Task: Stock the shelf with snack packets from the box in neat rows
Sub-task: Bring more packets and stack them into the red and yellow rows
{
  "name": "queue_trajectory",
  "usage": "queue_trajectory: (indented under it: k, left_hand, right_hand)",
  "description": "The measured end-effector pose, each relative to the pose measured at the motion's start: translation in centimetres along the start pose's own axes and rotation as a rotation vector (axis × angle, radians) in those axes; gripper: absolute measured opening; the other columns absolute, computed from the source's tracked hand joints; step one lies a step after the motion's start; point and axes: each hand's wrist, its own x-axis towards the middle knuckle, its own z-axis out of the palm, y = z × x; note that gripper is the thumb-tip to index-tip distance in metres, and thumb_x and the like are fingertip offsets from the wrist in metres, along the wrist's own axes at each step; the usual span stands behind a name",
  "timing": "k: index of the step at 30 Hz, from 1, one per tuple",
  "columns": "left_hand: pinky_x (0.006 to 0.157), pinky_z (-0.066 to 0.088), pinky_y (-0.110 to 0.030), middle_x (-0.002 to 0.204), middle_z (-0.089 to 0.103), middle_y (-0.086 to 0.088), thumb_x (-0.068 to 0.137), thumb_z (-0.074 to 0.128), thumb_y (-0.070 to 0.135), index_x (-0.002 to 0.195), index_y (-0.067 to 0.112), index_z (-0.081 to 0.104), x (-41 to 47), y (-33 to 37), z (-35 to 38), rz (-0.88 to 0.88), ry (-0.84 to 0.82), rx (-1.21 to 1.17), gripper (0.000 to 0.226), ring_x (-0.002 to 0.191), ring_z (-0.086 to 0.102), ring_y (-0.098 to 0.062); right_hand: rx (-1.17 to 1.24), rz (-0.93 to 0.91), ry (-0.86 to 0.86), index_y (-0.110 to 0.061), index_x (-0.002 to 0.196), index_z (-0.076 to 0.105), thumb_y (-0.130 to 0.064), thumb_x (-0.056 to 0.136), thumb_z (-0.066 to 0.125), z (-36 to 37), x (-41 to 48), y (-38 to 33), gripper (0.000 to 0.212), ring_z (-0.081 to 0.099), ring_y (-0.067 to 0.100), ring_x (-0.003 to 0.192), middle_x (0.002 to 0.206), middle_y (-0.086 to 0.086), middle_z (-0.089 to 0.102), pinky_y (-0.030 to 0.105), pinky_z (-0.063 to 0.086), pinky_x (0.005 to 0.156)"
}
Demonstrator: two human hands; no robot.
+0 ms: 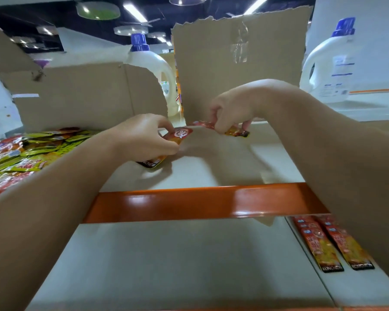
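My left hand [144, 135] pinches a red and orange snack packet [180, 134] just above the pale upper shelf [200, 169]. My right hand [231, 108] grips another red and orange packet [236, 131] a little farther back, in front of a torn cardboard flap [238, 63]. The open cardboard box [76, 95] stands at the left, and loose green and red packets [32, 153] fill it. Two packets [332, 243] lie side by side on the lower shelf at the right.
An orange shelf beam [200, 203] runs across below my hands. Two white detergent bottles with blue caps stand behind, one [153, 63] between the box walls and one [332, 63] at the right. The lower shelf [177, 261] is a pale flat board.
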Motion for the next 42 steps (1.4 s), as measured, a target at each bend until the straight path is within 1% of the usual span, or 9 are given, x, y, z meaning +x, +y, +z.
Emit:
queue_trajectory:
  k: [7,10,15,19,25,28,32,37,42]
  left_hand:
    - [0.068,0.058,-0.033,0.095,0.072,0.004,0.085,0.072,0.032,0.115,0.036,0.066,0.3,4.2,2.5,0.082,0.048,-0.134,0.031,0.079,0.07,-0.017]
    - [0.057,0.05,-0.025,0.092,0.07,0.006,0.086,0.074,0.033,0.115,0.034,0.068,0.5,7.0,3.5,0.092,0.066,-0.14,0.03,0.072,0.067,-0.014]
    - [0.074,0.057,-0.031,0.099,0.07,0.014,0.067,0.084,0.049,0.111,0.04,0.069,0.8,13.2,5.6,0.154,0.041,-0.115,0.048,0.086,0.067,-0.009]
    - [0.066,0.05,-0.027,0.102,0.07,0.01,0.072,0.077,0.033,0.116,0.033,0.071,1.1,19.3,7.3,0.269,0.073,-0.147,0.044,0.084,0.065,-0.01]
    - [0.072,0.044,-0.027,0.097,0.065,0.007,0.087,0.076,0.054,0.123,0.03,0.069,0.2,29.6,11.2,0.419,0.181,-0.269,0.043,0.082,0.06,-0.012]
    - [0.063,0.044,-0.028,0.084,0.057,0.015,0.087,0.073,0.058,0.117,0.034,0.069,-1.2,34.7,13.2,0.452,0.174,-0.289,0.039,0.067,0.055,-0.005]
    - [0.071,0.059,-0.036,0.1,0.069,0.01,0.081,0.071,0.065,0.119,0.039,0.068,-3.3,40.4,16.1,0.474,0.157,-0.306,0.046,0.077,0.068,-0.016]
    - [0.083,0.055,-0.033,0.108,0.072,0.015,0.074,0.066,0.07,0.123,0.038,0.07,-5.2,44.4,21.1,0.462,0.14,-0.309,0.058,0.096,0.066,-0.011]
    - [0.083,0.051,-0.026,0.118,0.069,0.014,0.083,0.078,0.052,0.136,0.036,0.063,-5.4,43.7,26.7,0.407,0.042,-0.396,0.058,0.103,0.064,-0.008]
  right_hand:
    - [0.078,-0.013,0.118,-0.009,0.106,0.063,-0.022,0.083,0.06,0.4,-5.1,4.5,0.027,0.056,0.025,0.065,0.082,0.012,0.067,0.033,0.043,0.06]
    - [0.1,0.035,0.191,-0.018,0.102,0.06,-0.037,0.076,0.06,0.6,-7.8,7.6,0.033,0.056,0.023,0.074,0.094,0.007,0.067,0.035,0.04,0.064]
    - [0.157,0.084,0.293,-0.02,0.101,0.058,-0.043,0.068,0.056,0.8,-12.9,13.5,0.04,0.064,0.031,0.093,0.102,0.008,0.069,0.037,0.042,0.067]
    - [0.172,0.111,0.409,-0.027,0.096,0.06,-0.04,0.075,0.064,1.2,-17.5,18.2,0.025,0.064,0.024,0.086,0.094,0.001,0.068,0.039,0.05,0.072]
    - [0.269,0.161,0.527,-0.026,0.099,0.063,-0.038,0.071,0.066,1.7,-26.8,25.1,0.031,0.066,0.015,0.074,0.101,-0.001,0.068,0.036,0.057,0.064]
    - [0.289,0.191,0.581,-0.026,0.101,0.063,-0.032,0.077,0.072,2.1,-31.5,28.8,0.027,0.063,-0.002,0.064,0.098,-0.009,0.065,0.015,0.047,0.053]
    - [0.237,0.233,0.656,-0.026,0.106,0.063,-0.037,0.076,0.074,2.9,-37.2,33.0,0.034,0.064,0.011,0.08,0.096,-0.017,0.064,0.031,0.05,0.073]
    - [0.257,0.289,0.671,-0.031,0.109,0.062,-0.035,0.079,0.076,6.0,-40.6,37.2,0.033,0.065,0.009,0.087,0.096,-0.016,0.066,0.029,0.052,0.078]
    - [0.315,0.341,0.66,-0.037,0.109,0.06,-0.034,0.08,0.076,10.4,-40.3,40.3,0.033,0.062,-0.001,0.081,0.095,-0.016,0.064,0.021,0.047,0.064]
